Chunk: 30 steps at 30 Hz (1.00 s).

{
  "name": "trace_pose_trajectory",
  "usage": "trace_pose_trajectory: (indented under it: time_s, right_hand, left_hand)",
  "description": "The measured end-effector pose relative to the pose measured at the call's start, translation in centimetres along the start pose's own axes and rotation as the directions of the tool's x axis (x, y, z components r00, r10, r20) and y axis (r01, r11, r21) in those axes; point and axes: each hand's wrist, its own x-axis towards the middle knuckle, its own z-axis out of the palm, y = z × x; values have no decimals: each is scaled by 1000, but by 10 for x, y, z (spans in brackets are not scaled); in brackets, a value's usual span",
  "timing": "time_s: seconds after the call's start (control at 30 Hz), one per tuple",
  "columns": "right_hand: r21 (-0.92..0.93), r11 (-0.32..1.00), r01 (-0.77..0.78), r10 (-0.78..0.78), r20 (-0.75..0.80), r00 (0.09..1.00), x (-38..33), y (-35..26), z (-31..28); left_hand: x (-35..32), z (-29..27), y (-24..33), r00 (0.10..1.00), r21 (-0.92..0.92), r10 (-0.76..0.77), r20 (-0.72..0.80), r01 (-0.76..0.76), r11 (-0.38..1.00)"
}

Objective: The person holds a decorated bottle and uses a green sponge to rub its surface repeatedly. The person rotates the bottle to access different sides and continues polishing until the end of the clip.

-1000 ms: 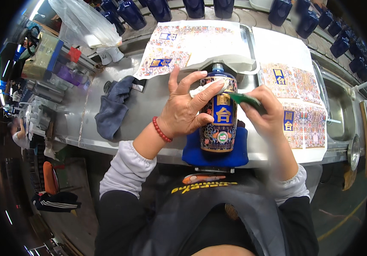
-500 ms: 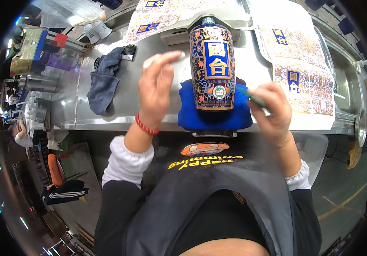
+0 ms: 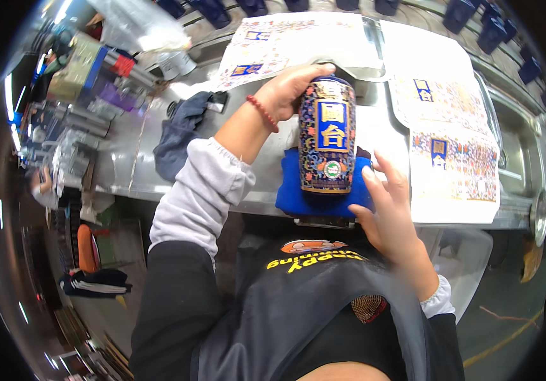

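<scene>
A dark blue bottle (image 3: 328,136) with a colourful floral pattern and a blue-and-gold panel lies tilted on a folded blue cloth (image 3: 290,190) at the table's near edge. My left hand (image 3: 289,92) reaches over from the left and is closed round the bottle's neck end, which it partly hides. To the right of the bottle's base is my right hand (image 3: 387,203), its fingers spread and nothing visible in them. It stands just off the bottle, close to the blue cloth.
Printed decal sheets (image 3: 454,165) lie on the right of the metal table (image 3: 127,165), with more sheets (image 3: 247,57) at the back. A crumpled grey-blue cloth (image 3: 176,136) lies on the left. Several dark blue bottles (image 3: 463,19) stand along the far side.
My left hand has moved from open air onto the bottle's neck. The green strip-like tool in my right hand no longer shows, and that hand's fingers have spread.
</scene>
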Motion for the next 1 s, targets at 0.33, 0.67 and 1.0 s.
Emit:
trace_pose_trajectory:
  time_s: [0.33, 0.67, 1.0]
  right_hand:
    - [-5, 970, 242, -238, -202, 950, 13, 3, 25]
    - [387, 777, 497, -541, 7, 841, 87, -85, 97]
    - [158, 836, 525, -543, 371, 753, 110, -142, 205]
  left_hand:
    - [-115, 12, 36, 910, 397, 412, -33, -366, 842]
    - [-411, 24, 13, 541, 809, 770, -339, -250, 532]
    - [-550, -85, -241, -59, 501, 612, -789, 515, 696]
